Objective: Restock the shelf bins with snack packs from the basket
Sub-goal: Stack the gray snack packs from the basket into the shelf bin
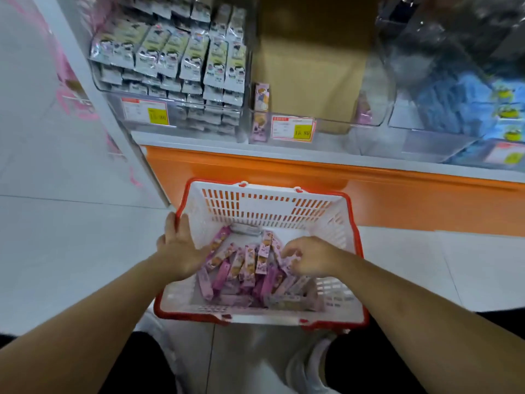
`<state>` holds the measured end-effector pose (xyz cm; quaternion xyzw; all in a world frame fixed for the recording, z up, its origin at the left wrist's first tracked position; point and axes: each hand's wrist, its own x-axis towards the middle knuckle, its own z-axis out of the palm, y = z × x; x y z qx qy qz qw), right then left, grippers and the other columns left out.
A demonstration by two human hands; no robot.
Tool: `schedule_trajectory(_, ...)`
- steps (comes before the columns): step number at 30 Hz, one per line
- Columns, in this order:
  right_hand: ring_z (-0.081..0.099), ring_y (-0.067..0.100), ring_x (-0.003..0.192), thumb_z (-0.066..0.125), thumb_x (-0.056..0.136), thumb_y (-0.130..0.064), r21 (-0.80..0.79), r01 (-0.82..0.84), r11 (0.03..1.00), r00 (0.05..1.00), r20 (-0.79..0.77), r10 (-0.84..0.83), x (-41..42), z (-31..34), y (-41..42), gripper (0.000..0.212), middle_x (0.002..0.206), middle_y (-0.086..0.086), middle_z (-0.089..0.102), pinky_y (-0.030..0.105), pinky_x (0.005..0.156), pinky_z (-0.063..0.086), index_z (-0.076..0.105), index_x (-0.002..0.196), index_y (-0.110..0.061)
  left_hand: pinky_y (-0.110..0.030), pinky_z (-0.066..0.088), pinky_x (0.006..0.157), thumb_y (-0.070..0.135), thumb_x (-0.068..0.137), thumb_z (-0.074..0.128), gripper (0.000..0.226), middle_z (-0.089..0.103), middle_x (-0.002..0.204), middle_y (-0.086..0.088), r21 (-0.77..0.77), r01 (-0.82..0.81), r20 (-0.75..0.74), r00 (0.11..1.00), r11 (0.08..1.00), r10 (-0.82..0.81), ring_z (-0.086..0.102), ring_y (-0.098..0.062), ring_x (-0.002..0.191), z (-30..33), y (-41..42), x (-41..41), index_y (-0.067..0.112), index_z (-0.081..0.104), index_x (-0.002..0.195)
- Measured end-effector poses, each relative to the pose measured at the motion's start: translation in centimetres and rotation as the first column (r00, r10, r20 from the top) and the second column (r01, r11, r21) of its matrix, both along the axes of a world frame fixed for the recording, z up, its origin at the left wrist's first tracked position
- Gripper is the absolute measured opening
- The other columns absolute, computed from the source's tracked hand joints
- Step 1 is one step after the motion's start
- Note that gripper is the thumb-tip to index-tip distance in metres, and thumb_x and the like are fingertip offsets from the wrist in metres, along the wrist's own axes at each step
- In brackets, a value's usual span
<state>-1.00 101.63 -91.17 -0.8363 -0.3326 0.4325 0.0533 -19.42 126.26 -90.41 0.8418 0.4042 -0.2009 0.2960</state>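
A white basket with a red rim (284, 206) stands on the floor below the shelf. Several pink and purple snack packs (244, 268) lie in a heap inside it. My left hand (181, 245) rests on the basket's left rim with its fingers reaching in at the packs. Over the right side of the heap, my right hand (306, 257) has its fingers curled down onto the packs; whether it pinches one I cannot tell. The clear middle shelf bin (335, 120) holds only a few of the same purple packs at its left and right ends.
The left bin (170, 66) is packed with white and green pouches. At the right a bin (466, 109) holds blue packs. Yellow price tags (292, 127) hang on the bin fronts. An orange shelf base (397, 194) runs behind the basket. My knees and white shoes show at the bottom.
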Motion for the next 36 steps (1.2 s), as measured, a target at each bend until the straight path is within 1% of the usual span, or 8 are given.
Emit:
schedule_trajectory(3,0.059,0.020,0.123,0.066,0.099,-0.016,-0.084,-0.012,0.996,1.000,-0.005,0.012,0.6,-3.1,-0.9,0.039,0.145,0.002,0.060,0.031,0.095,0.050,0.066,0.138,-0.022,-0.062,0.023,0.120,0.068,0.087,0.063,0.110,-0.030,0.166,0.007,0.056,-0.019,0.006,1.000,0.998,0.018,0.000,-0.039,0.154,-1.9,-1.1,-0.1,0.029,-0.010,0.160)
schedule_trajectory(6,0.065,0.034,0.115,0.064,0.094,-0.013,-0.208,-0.002,0.978,0.999,0.043,0.011,1.0,-6.1,-1.5,0.036,0.134,0.020,0.065,0.041,0.093,0.056,0.068,0.129,-0.007,-0.064,0.027,0.115,0.077,0.081,0.063,0.113,-0.031,0.164,0.007,0.123,-0.020,-0.049,0.998,0.992,0.026,0.008,-0.040,0.152,-2.7,-1.3,0.5,0.032,-0.007,0.158)
schedule_trajectory(10,0.056,0.021,0.087,0.080,0.090,-0.027,-0.262,0.039,0.964,0.999,-0.022,-0.046,0.7,-8.5,-2.2,0.045,0.121,0.013,0.064,0.032,0.070,0.047,0.056,0.125,-0.011,-0.061,0.028,0.114,0.084,0.080,0.055,0.114,-0.037,0.161,0.003,0.162,0.028,-0.128,0.992,0.986,-0.007,0.010,-0.040,0.151,-3.1,-1.5,0.9,0.031,-0.008,0.159)
schedule_trajectory(14,0.053,0.009,0.077,0.089,0.082,-0.027,-0.259,0.127,0.958,0.991,-0.001,-0.132,0.5,-9.8,-3.1,0.037,0.100,0.001,0.064,0.020,0.057,0.039,0.055,0.098,-0.024,-0.061,0.027,0.115,0.085,0.080,0.052,0.114,-0.042,0.159,0.002,0.176,0.043,-0.160,0.987,0.983,-0.014,0.007,-0.040,0.151,-3.2,-1.6,1.1,0.031,-0.010,0.160)
schedule_trajectory(20,0.070,0.016,0.088,0.085,0.075,-0.016,-0.295,0.127,0.947,0.991,-0.009,-0.136,-0.1,-10.6,-3.4,0.025,0.101,0.004,0.076,0.028,0.074,0.060,0.079,0.099,-0.020,-0.061,0.027,0.115,0.085,0.080,0.051,0.114,-0.044,0.158,0.002,0.176,0.062,-0.166,0.986,0.982,-0.033,0.005,-0.040,0.151,-3.4,-1.5,1.1,0.031,-0.010,0.160)
schedule_trajectory(27,0.065,0.024,0.100,0.067,0.092,-0.022,-0.347,0.118,0.931,0.987,-0.061,-0.148,-2.0,-10.6,-4.3,0.040,0.121,0.013,0.070,0.038,0.096,0.057,0.064,0.130,-0.010,-0.061,0.027,0.116,0.079,0.082,0.058,0.109,-0.036,0.161,0.007,0.123,0.018,-0.086,0.996,0.992,-0.008,0.008,-0.039,0.151,-2.9,-1.3,0.7,0.033,-0.004,0.158)
schedule_trajectory(32,0.074,0.024,0.091,0.079,0.089,-0.026,-0.410,0.144,0.901,0.963,-0.151,-0.222,-1.7,-7.7,-4.1,0.030,0.112,0.011,0.071,0.038,0.078,0.066,0.071,0.115,-0.014,-0.062,0.027,0.118,0.077,0.083,0.059,0.107,-0.034,0.163,0.006,0.088,0.010,-0.063,0.998,0.996,-0.005,0.007,-0.040,0.152,-2.7,-1.0,0.5,0.032,-0.001,0.159)
schedule_trajectory(36,0.075,0.023,0.090,0.081,0.081,-0.004,-0.376,0.171,0.911,0.947,-0.192,-0.257,-1.9,-6.6,-4.6,0.029,0.107,0.007,0.071,0.034,0.073,0.066,0.075,0.103,-0.021,-0.062,0.026,0.119,0.074,0.086,0.058,0.104,-0.035,0.163,0.007,0.079,0.011,-0.066,0.998,0.997,-0.006,0.006,-0.040,0.152,-2.8,-0.9,0.4,0.030,-0.001,0.160)
